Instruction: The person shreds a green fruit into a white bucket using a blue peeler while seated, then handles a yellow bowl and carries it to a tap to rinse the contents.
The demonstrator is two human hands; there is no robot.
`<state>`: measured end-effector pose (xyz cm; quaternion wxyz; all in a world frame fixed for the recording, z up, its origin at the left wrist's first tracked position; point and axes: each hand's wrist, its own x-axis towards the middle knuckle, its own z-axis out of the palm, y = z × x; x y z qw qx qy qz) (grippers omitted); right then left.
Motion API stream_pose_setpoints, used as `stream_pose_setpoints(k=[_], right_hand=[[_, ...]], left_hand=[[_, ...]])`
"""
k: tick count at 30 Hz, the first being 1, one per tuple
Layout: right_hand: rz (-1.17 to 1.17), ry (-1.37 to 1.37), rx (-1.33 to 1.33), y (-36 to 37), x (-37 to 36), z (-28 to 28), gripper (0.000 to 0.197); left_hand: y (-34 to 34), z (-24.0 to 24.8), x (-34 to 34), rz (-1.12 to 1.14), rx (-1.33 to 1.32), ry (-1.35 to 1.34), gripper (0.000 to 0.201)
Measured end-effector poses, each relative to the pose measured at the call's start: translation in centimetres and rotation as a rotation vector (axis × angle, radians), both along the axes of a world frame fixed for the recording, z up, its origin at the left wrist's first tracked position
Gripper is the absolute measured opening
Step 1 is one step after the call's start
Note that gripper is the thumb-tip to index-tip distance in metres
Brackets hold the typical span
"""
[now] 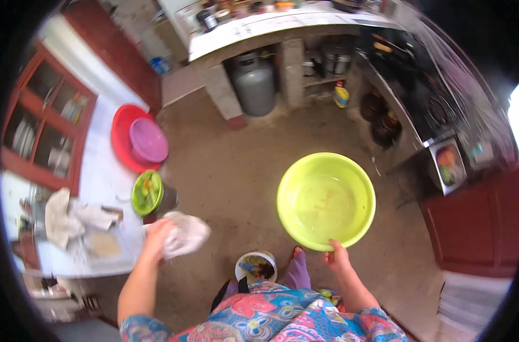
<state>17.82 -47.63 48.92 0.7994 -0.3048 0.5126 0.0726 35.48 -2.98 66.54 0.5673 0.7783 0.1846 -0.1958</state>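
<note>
A large yellow-green plastic basin [305,214] hangs out over the floor on my right side. My right hand [337,257] grips its near rim, thumb on top. Inside, the basin looks wet, with a little murky residue at the bottom. Out to the left, my left hand [158,235] is closed on a whitish cloth [185,233], which is crumpled and slightly blurred. Just beyond that hand stands a green-rimmed bucket [136,199] with green vegetable pieces in it. Between my feet and the cloth sits a white bucket [238,268] with scraps inside.
A red basin [120,134] with a purple basin [149,139] leans by the left wall. A table with cloths [63,219] stands at left. Ahead, a gas cylinder [255,85] sits under the counter [294,21]. A yellow bottle [341,96] and dark pots [385,131] lie further right.
</note>
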Motion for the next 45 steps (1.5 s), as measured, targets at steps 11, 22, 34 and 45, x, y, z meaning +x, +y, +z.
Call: stream_pose_setpoints(k=[11,22,34,45], right_hand=[[0.693,-0.060,-0.170,-5.1,9.5,9.0,0.021],[1.223,-0.311,-0.316,6.6,37.1,11.9,0.033],[1.387,-0.610,-0.036,28.0,68.4,10.6,0.028],[1.209,-0.701,-0.298,46.6,97.8,10.8,0.019]], left_hand=[[-15.8,-8.7,0.4,-0.324,-0.431,0.439,0.047],[-4.8,-10.0,12.8,0.375,-0.848,0.255,0.039],[13.7,-10.6,42.9,0.735,-1.087,0.068,0.021],[27.3,-6.3,71.3,0.853,-1.080,-0.135,0.033]])
